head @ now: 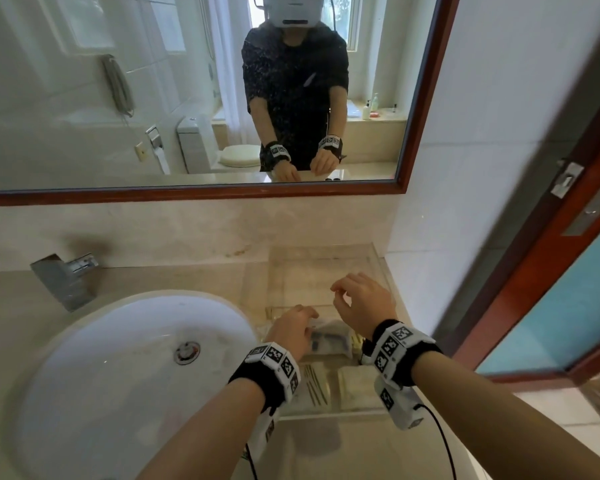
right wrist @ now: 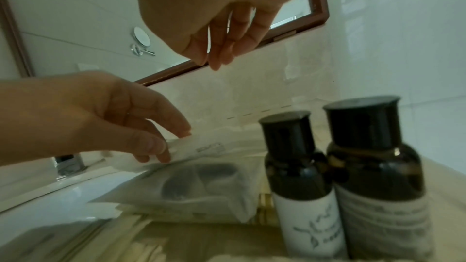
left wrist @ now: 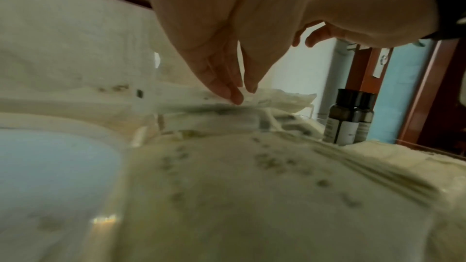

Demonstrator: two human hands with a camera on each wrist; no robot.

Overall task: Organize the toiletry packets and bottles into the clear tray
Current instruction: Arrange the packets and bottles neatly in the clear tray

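Packets of frosted, crinkly plastic lie stacked inside the clear tray (head: 378, 265), a shallow rectangular box with see-through walls that sits on the pale marbled bench (head: 125, 275) just right of the round white sink (head: 118, 358). The top packet (right wrist: 201, 182) is translucent, with a dark rounded shape showing dimly through it. The left hand (head: 293, 332) reaches into the tray, its straight fingertips (right wrist: 161, 154) resting on the packet's flat upper edge; whether they pinch it I cannot tell. The right hand (head: 364, 306) hovers above the tray's far part, fingers loosely bent, holding nothing. Two small dark bottles (right wrist: 340, 176) with black cylindrical caps and white labels stand upright, touching each other, at the tray's right side just beside the packets. Flat packets (head: 326, 386) fill the tray's near end.
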